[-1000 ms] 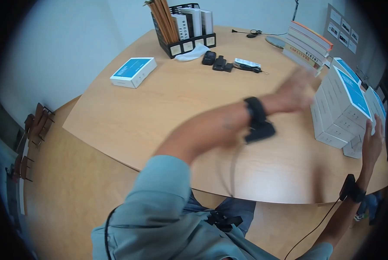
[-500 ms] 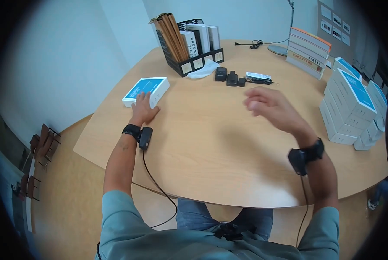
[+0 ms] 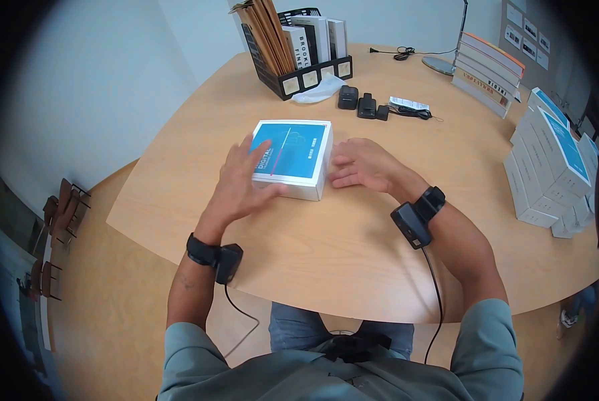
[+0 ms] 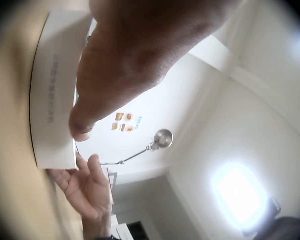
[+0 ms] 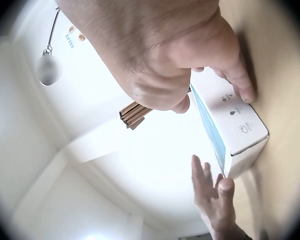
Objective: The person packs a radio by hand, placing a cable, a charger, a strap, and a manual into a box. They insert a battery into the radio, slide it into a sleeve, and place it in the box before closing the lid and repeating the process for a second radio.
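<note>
We see a flat white cardboard box with a blue printed lid [image 3: 291, 158] lying near the middle of the light wooden table [image 3: 353, 234]. Our left hand [image 3: 243, 184] rests on its left near corner with fingers spread and relaxed. Our right hand [image 3: 363, 165] touches its right side, fingers straight, grasping nothing.

Box [image 3: 291, 159] — white, blue lid.

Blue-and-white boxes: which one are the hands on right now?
The lone box lying flat mid-table in front of the person. The left hand rests on its near-left edge, the right hand against its right side; the others sit stacked at the table's right edge, untouched.
</note>
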Demonstrator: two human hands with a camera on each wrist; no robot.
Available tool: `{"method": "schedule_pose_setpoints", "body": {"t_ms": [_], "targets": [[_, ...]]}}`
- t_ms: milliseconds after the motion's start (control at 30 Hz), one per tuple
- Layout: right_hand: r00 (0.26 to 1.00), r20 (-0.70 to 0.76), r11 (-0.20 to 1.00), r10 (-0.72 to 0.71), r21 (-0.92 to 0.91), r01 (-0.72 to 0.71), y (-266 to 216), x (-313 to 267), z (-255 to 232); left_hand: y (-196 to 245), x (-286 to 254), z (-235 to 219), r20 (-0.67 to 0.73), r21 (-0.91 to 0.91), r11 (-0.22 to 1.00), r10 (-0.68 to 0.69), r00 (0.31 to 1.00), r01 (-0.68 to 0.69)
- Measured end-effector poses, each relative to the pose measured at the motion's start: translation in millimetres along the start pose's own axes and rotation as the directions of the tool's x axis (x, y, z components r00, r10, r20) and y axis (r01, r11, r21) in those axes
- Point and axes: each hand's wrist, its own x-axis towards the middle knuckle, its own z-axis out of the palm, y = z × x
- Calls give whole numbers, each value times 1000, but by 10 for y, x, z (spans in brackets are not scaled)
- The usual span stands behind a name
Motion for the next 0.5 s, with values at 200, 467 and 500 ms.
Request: {"method": "schedule_pose_setpoints", "body": {"t_ms": [200,467,500], "targets": [[999,-34,991,-21,130,26,110,59,37,-128,-44,67,136,-132,982,-114,984,132],[997,-54,991,60,124,-53,130,14,34,-167,-41,112,77,-406,901,-131,988,151],[996,-54,991,64,123,-57,116,4,30,-157,-45,111,78,-408,900,-134,988,154]]}}
